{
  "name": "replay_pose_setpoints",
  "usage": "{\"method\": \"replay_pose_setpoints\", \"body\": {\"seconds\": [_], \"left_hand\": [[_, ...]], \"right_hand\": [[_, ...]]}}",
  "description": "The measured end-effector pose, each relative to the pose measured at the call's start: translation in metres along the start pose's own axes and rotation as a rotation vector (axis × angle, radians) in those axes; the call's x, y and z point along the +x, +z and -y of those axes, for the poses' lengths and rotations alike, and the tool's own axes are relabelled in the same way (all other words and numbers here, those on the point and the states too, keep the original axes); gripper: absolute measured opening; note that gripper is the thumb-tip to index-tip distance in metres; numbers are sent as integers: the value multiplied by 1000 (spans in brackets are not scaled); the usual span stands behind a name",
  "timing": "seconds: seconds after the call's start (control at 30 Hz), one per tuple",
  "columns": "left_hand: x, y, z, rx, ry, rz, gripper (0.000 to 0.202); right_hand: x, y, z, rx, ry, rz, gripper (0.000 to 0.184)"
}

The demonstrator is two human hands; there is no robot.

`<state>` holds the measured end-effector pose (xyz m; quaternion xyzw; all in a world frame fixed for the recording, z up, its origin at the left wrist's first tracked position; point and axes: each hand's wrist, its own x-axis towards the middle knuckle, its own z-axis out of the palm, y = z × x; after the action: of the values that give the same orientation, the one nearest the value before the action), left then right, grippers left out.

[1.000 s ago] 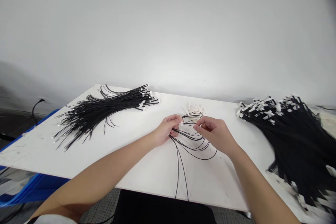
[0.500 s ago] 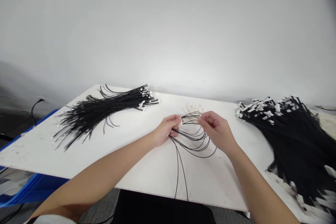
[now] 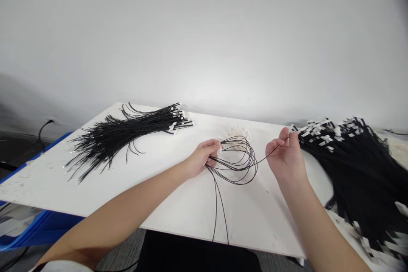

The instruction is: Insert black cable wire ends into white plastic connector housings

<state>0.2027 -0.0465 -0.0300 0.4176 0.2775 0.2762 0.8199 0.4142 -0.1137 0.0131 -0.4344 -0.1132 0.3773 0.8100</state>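
My left hand point(image 3: 204, 158) is closed round a bunch of thin black wires point(image 3: 248, 169), which bow out to the right in loops. A small white connector piece shows at its fingertips, and two wire ends hang past the table's front edge. My right hand point(image 3: 285, 153) is held up to the right of the loops, closed on a single black wire point(image 3: 264, 158) that runs back to the bunch. At its fingertips is a small white piece, partly hidden. Behind the loops lies a little heap of whitish connector pieces point(image 3: 235, 132).
A bundle of black wires with white ends point(image 3: 127, 129) lies on the white table point(image 3: 159, 191) at the left. A larger pile of black wires point(image 3: 353, 170) covers the right side. Blue bins point(image 3: 44, 229) stand below at the left, and a wall rises behind.
My right hand has moved right, away from the loops, drawing one wire out with it. The loops hang closer together. My left hand has stayed in place.
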Motion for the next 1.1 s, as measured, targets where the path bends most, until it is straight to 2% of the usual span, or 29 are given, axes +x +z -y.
{"method": "replay_pose_setpoints", "body": {"seconds": [0.13,0.27,0.33,0.4,0.5,0.53,0.6,0.73,0.93,1.1], "left_hand": [[-1,1,0,13,5,-4,25],[-1,1,0,15,5,0,25],[-1,1,0,8,1,1,25],[-1,1,0,0,-1,-5,25],[-1,1,0,-10,5,-9,26],[-1,2,0,-10,8,-8,26],[-1,2,-1,-6,15,-4,26],[-1,4,-1,2,14,-6,28],[-2,4,-1,6,9,-10,27],[-1,3,-1,15,12,-6,27]], "right_hand": [[-13,5,5,53,-167,-98,30],[-23,10,9,-69,-409,-15,29],[-24,10,9,-205,-455,59,27],[-24,10,7,-415,-355,191,28],[-29,11,5,-814,-59,516,28],[-32,11,4,-927,-5,605,27],[-39,13,2,-1078,5,699,24],[-47,17,-2,-1166,-48,709,23],[-42,14,-9,-1178,-90,586,23],[-41,14,-8,-1157,-74,610,21]]}}
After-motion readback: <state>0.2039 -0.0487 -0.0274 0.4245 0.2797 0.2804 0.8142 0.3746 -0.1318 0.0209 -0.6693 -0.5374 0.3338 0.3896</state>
